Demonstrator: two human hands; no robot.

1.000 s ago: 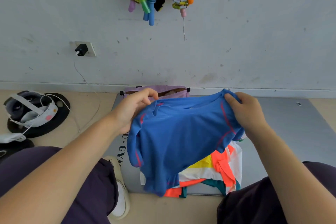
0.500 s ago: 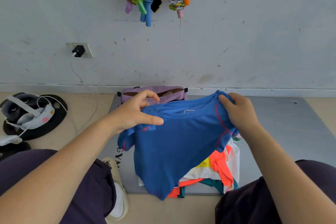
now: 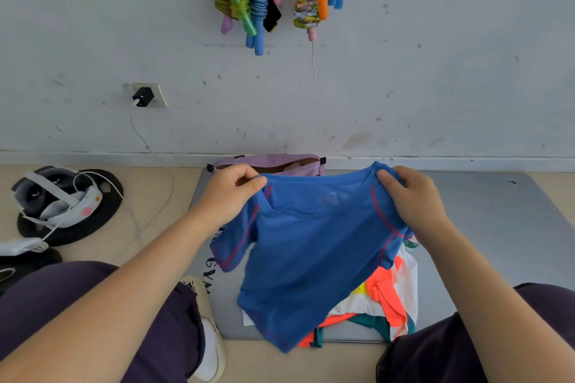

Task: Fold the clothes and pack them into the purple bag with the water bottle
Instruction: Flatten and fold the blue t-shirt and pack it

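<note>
I hold a blue T-shirt (image 3: 314,255) with red seams up in front of me by its shoulders. My left hand (image 3: 228,196) pinches the left shoulder and my right hand (image 3: 410,196) grips the right one. The shirt hangs down over a pile of orange, white, yellow and teal clothes (image 3: 389,298) on a grey mat (image 3: 485,227). Behind the shirt, against the wall, sits the purple bag (image 3: 273,162) with its top unzipped. No water bottle is visible.
A headset with white straps and a cable (image 3: 59,199) lies on a black disc on the floor at left. A charger is plugged into a wall socket (image 3: 144,96). Coloured jump ropes (image 3: 249,0) hang on the wall. My shoe (image 3: 208,339) rests by the mat's left edge.
My left hand shifted its grip along the collar to the left shoulder, and the shirt now hangs spread wider between both hands, its left sleeve hanging free.
</note>
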